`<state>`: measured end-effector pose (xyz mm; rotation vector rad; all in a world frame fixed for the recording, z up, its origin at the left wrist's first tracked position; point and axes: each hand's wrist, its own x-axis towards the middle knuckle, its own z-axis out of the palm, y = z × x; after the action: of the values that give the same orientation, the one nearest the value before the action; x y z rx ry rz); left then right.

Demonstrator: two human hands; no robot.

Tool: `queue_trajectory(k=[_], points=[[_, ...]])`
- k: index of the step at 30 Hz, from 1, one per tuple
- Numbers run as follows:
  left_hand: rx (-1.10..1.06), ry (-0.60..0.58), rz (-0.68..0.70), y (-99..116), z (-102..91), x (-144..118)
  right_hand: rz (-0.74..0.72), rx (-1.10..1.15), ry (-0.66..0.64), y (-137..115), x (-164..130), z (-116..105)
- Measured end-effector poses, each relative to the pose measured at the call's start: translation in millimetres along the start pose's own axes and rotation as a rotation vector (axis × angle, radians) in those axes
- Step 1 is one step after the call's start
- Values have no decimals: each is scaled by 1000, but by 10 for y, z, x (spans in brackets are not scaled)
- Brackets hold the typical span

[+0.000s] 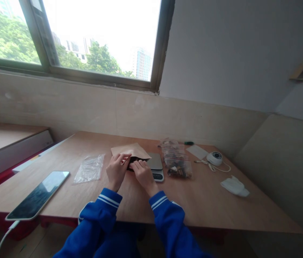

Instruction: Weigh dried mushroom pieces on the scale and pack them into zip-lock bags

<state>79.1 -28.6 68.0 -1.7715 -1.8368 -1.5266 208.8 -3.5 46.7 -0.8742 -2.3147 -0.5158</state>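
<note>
A brown kraft paper bag [128, 148] lies tilted in front of me, its dark mouth facing my body. My left hand [115, 171] pinches the bag at the left end of the mouth. At the near side of the same mouth, my right hand [143, 174] has its fingers curled over the edge, the tips hidden in the dark opening. What the bag contains cannot be made out. A flat kitchen scale [155, 162] with a dark control panel sits just behind and right of my right hand, partly covered by the bag.
Several zip bags [177, 161] of small dark pieces lie right of the scale. Farther right are a white card [197, 152], a dome camera [214, 158] with its cable and a crumpled white tissue [235, 186]. Leftward lie a clear plastic bag [89, 168] and a charging phone [39, 195].
</note>
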Motion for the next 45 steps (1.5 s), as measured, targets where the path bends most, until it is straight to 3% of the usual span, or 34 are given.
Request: queue_trajectory(k=[6,10,16,22,26,31,35,38,42,45], points=[[77,202,175,-165,182,87,106,94,257,256,-132,15],[89,291,239,-332,314,40,221,127,334,490,-270,55],[86,407,309,-553,451,-124,422,96,192,867,-254,320],[61,459,322,-687,449,-153,400,146,-133,942,-167,520],[51,435,292,-695,440,-154,433,346,-104,965,-218,514],[43,449,328,-659,416,-155,568,541,70,1059,-243,399],[54,450,305,-647,408,-156,694,528,303,915,-186,140],[63,431,287,-656,413,-168,625,505,391,575,-114,-93],[67,400,260,-682,419,-190,139,455,104,47,5,-183],[57,399,250,-692,414,-195,77,355,-33,-183,71,-62]])
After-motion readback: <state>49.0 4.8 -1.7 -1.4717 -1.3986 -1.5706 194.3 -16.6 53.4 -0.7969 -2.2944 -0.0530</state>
